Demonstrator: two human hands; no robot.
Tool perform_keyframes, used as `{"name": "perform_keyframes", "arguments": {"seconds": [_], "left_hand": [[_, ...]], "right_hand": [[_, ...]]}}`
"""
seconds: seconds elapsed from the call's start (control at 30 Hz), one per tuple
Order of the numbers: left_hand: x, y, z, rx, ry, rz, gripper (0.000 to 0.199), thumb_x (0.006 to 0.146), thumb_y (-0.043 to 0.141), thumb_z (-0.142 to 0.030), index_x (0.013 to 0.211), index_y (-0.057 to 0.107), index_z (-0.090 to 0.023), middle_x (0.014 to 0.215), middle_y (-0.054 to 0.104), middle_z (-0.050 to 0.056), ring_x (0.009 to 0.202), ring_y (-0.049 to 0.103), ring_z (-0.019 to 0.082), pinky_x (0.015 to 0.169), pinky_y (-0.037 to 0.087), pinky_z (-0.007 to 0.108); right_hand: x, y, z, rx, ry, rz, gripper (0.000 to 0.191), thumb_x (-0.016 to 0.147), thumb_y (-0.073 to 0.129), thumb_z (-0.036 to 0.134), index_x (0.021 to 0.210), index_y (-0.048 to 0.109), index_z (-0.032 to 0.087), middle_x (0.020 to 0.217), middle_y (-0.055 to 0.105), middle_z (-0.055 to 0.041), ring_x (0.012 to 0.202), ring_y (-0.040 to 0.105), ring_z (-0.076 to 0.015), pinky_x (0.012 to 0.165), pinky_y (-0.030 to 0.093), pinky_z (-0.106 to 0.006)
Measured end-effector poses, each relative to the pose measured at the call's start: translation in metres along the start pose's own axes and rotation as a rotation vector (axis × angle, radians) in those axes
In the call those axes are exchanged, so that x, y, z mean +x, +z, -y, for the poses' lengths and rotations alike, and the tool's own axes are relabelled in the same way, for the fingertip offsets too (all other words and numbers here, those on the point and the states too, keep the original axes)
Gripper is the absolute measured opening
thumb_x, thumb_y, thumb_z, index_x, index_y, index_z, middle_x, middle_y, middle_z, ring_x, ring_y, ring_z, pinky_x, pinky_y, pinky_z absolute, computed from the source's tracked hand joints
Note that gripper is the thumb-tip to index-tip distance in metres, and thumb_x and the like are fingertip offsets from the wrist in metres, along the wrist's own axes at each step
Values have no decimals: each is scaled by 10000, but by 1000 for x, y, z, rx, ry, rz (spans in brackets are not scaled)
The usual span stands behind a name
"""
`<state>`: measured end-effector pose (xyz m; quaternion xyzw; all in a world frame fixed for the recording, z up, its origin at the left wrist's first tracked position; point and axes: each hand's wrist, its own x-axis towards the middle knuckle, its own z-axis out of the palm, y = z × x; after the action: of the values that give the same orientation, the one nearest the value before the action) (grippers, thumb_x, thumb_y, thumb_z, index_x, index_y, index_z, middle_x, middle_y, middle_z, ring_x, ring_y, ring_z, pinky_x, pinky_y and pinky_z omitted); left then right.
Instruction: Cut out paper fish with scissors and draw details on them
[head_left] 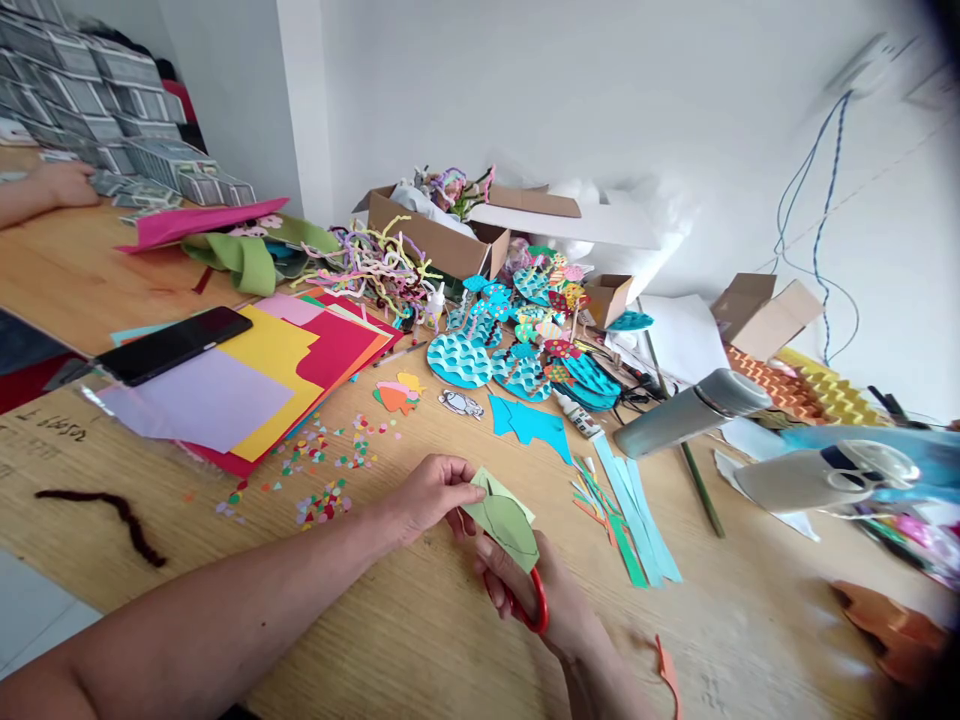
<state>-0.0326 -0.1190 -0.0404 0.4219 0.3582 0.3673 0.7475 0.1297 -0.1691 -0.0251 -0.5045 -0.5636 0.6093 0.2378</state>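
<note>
A small piece of light green paper (507,524) with a dark drawn outline is pinched in my left hand (442,497), thumb on top. My right hand (536,590) grips a pair of scissors (541,605) by its red handles, close under the paper's lower edge. The scissor blades are hidden behind the paper and fingers, so whether they touch it I cannot tell. Beyond my hands lie blue paper scraps (531,425), a grey-and-white cutout (461,403) and orange and yellow fish-like cutouts (397,393).
Coloured paper sheets (247,380) with a black phone (176,343) lie left, near scattered confetti dots (326,500). Pipe cleaners (375,260), blue wavy crafts (459,360) and a cardboard box (427,235) fill the back. Two bottles (686,415) lean right. Another person's hand (66,184) is far left.
</note>
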Motion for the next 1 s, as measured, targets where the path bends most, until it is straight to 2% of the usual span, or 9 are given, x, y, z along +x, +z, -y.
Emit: {"name": "perform_keyframes", "arguments": {"seconds": [0.47,0.67,1.0], "left_hand": [[0,0,0,20,-6,31,340,649,687,-442,736,618,-120,628,606,28,510,556,119,489,439,227],[0,0,0,12,-13,30,328,654,683,-425,739,611,-116,632,605,30,507,553,119,477,435,227],[-1,0,-1,25,-1,32,327,639,691,-435,702,606,-125,626,603,26,536,558,125,519,429,233]], "right_hand": [[-2,0,7,-107,4,-10,479,785,564,654,729,526,180,457,494,39,376,422,-74,369,298,-188],[-2,-1,2,-140,3,-22,469,805,553,636,763,542,169,467,498,41,392,440,-75,381,318,-178],[-1,0,-2,-78,-23,-10,424,817,573,597,796,528,176,485,499,50,402,440,-75,387,341,-177]]}}
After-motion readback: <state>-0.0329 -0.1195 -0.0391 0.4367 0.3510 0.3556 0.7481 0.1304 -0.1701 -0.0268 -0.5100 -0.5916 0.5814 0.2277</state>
